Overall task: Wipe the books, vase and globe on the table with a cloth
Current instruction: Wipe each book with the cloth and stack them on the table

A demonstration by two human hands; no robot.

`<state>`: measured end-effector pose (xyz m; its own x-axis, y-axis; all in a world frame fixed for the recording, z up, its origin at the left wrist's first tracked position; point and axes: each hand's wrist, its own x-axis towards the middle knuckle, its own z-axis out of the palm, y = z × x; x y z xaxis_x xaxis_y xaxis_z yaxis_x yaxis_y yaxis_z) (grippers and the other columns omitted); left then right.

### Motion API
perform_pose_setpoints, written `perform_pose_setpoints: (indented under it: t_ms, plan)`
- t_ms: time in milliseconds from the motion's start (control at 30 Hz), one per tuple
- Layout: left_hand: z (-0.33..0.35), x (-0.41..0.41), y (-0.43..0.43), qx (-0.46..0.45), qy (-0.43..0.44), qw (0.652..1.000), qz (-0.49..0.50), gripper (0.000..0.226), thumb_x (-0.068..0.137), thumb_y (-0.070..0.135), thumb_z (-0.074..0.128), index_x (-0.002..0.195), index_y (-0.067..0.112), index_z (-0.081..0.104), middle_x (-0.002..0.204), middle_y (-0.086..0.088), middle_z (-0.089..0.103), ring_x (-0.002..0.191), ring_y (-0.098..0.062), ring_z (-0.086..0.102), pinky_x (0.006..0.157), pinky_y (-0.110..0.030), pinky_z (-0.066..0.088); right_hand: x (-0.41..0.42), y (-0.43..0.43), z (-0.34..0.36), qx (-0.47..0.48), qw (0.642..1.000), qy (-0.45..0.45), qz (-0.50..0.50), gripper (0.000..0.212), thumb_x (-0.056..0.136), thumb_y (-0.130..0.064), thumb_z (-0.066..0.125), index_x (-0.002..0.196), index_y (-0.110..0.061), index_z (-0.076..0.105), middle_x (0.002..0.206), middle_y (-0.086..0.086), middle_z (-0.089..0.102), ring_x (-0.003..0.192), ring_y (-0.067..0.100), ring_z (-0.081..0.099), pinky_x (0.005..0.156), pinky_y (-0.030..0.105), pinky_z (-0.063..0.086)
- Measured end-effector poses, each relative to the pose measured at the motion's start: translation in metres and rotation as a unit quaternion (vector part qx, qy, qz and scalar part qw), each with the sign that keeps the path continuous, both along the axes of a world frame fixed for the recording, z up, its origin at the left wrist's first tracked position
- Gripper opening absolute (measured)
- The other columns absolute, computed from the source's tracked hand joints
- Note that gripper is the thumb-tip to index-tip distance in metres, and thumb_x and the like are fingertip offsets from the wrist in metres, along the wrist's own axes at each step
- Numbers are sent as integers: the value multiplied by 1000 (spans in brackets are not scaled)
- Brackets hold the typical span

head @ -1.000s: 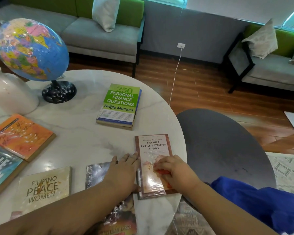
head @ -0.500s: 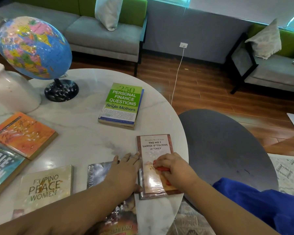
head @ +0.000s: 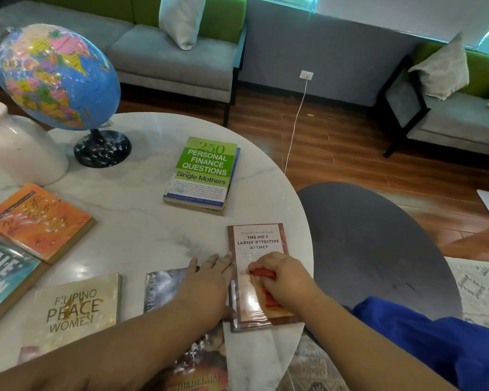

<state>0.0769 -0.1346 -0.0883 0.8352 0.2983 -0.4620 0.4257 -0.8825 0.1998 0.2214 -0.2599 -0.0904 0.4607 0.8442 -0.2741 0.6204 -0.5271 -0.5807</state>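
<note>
The only container is the white vase [head: 17, 148], upright at the far left of the worktop [head: 141, 230]. Its mouth faces away, so what it holds cannot be told. Just beside it stands the globe [head: 54, 77], tilted on a dark base.

The right grip [head: 285, 280] is clenched around a red cloth [head: 263, 273] and presses it on the cover of the detective novel [head: 259, 241] at the near right edge. The left grip [head: 206, 286] is released, its fingers flat against that book's left side, over a dark book [head: 161, 283].

The round worktop is pale marble and also carries a green finance book [head: 203, 170], an orange book [head: 40, 221], a blue book [head: 3, 275] and a beige book [head: 74, 309].

A lower dark round table [head: 378, 249] sits to the right. Beyond are a wooden floor [head: 336, 153], grey-green sofas [head: 167, 52] with cushions [head: 181, 21], and a wall socket [head: 306, 75] with a white cable [head: 297, 117].
</note>
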Motion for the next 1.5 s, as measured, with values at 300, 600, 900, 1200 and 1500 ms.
perform_pose_setpoints:
  t_ms: [300,600,900,1200,1500]
  plan:
    - [-1,0,0,4,0,1000,-2,98,83,54,63,154,21,4,162,4,-5,149,-19,-2,119,-50,3,-11,4,-4,9,998,-10,58,29,88,-16,63,112,-29,71,115,-9,61,109,9,53,101,22,40]
    - [-1,0,0,1,5,1000,0,99,83,56,62,154,22,2,162,4,-6,149,-20,-3,120,-50,1,-11,-23,-21,68,984,-120,114,24,88,-25,67,111,-33,70,113,-17,61,109,9,48,98,24,43]
    - [-1,0,-1,-3,-4,1000,8,97,83,53,63,154,22,5,162,4,-3,149,-19,-1,120,-49,2,-20,-19,-18,68,990,-110,54,30,92,-18,59,119,-28,67,122,-12,57,112,13,42,104,26,38]
    - [0,-1,-1,-2,-3,1000,7,97,83,54,63,154,22,4,162,5,-6,149,-19,-2,119,-49,1,-8,-10,-27,86,988,-130,17,29,85,-11,63,110,-24,71,111,-8,61,103,20,48,94,37,48]
    - [-4,-3,0,-4,-13,1000,9,101,81,58,63,154,24,3,162,6,-6,149,-19,-1,119,-50,2,2,-35,-28,57,991,-96,75,29,87,-20,65,112,-35,68,116,-20,57,108,9,44,98,32,46]
